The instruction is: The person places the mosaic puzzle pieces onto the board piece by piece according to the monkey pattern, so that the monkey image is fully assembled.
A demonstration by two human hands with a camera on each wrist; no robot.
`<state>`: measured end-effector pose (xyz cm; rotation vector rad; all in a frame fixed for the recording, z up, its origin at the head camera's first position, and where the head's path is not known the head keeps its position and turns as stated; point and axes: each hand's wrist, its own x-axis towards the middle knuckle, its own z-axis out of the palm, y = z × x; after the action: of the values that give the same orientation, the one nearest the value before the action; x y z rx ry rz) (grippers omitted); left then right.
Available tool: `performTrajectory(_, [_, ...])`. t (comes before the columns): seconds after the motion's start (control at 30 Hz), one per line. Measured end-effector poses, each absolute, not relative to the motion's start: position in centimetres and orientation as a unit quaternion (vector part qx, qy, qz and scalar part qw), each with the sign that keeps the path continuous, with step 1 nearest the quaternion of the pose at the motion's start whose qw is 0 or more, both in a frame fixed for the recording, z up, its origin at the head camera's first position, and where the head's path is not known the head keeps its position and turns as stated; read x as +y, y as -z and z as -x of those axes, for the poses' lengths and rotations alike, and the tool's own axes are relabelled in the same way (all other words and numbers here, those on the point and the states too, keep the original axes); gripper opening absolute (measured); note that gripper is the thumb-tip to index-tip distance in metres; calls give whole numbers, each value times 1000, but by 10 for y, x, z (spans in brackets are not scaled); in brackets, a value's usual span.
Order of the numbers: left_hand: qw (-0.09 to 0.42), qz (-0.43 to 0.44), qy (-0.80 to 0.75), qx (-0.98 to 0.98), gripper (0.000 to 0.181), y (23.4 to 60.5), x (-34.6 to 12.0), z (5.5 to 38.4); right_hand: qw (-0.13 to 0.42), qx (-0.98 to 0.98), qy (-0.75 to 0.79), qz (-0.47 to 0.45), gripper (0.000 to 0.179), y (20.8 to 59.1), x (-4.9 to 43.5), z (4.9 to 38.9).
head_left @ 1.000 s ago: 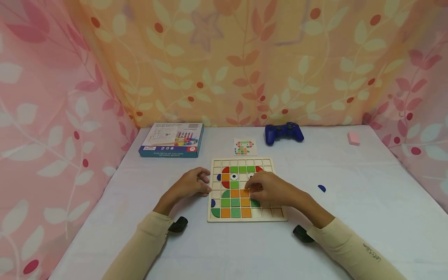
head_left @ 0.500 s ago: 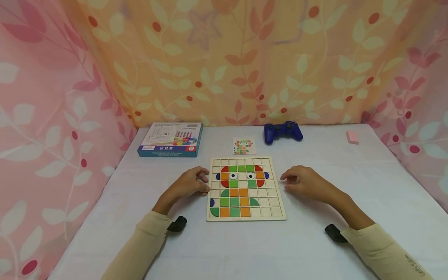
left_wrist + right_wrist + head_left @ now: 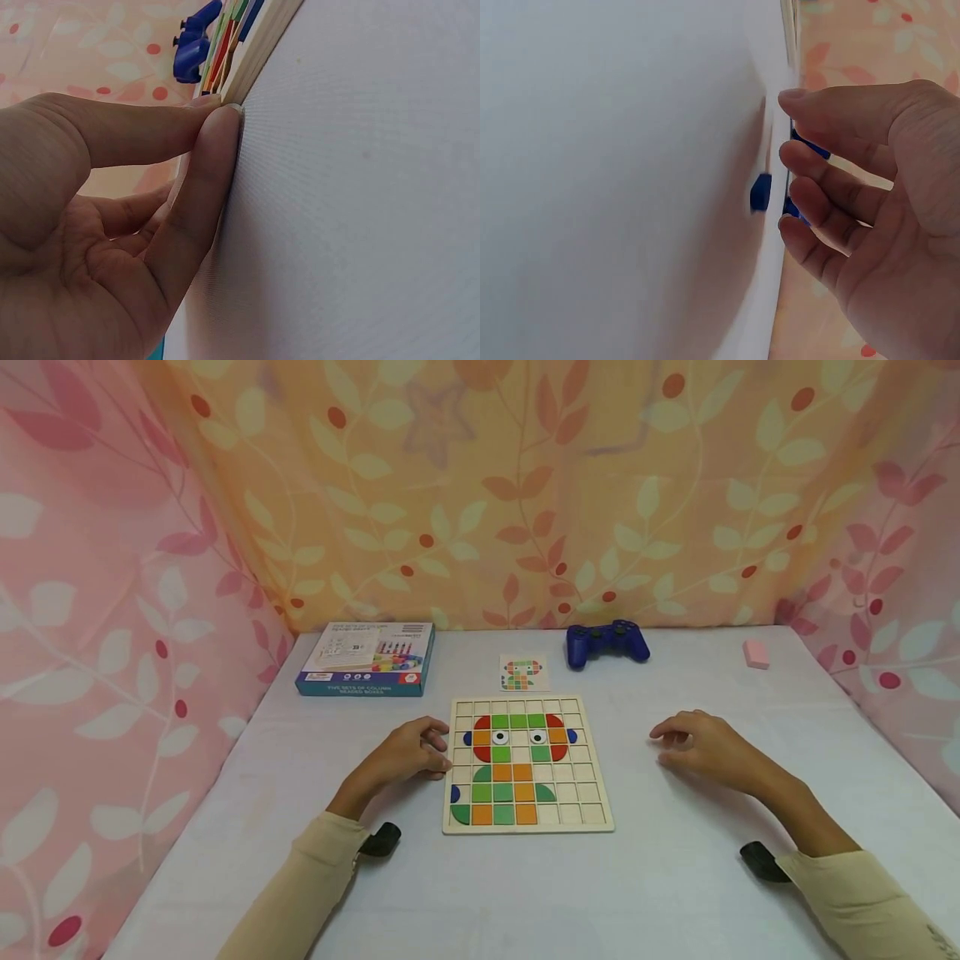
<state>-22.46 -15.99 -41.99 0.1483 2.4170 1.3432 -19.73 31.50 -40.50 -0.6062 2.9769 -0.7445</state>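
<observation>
A square wooden grid board [image 3: 577,792] lies on the white cloth, with red, orange, green and blue tiles and two eye tiles forming a figure. My left hand [image 3: 408,752] is at the board's left edge; in the left wrist view its thumb and a finger touch that edge [image 3: 251,64]. Right of the board, my right hand [image 3: 716,750] hovers over the cloth, its fingers loosely bent and apart with nothing between them. In the right wrist view a small blue piece [image 3: 760,193] lies on the cloth by those fingertips. The hand hides this piece in the head view.
A small picture card [image 3: 524,673] showing a similar figure lies behind the board. Farther back are a blue game controller [image 3: 607,644], a boxed set [image 3: 365,660] at left and a pink block [image 3: 756,654] at right. Floral curtains [image 3: 480,527] enclose the table.
My right hand has moved off the board to the right, toward the loose blue piece. A blue piece now shows at the figure's right side. My left hand stays at the edge.
</observation>
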Motion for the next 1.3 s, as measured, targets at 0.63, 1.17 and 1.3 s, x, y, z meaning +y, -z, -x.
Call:
performTrajectory(0.63, [193, -54, -495, 845, 59, 421, -162, 225, 54, 959, 233, 155, 31, 407, 348, 185])
performTrajectory(1.17, [193, -49, -488, 850, 59, 421, -161, 225, 76, 952, 258, 148, 30, 407, 354, 177])
performTrajectory(1.3, [193, -49, -486, 851, 59, 421, -162, 225, 80, 950, 264, 147, 28, 407, 355, 177])
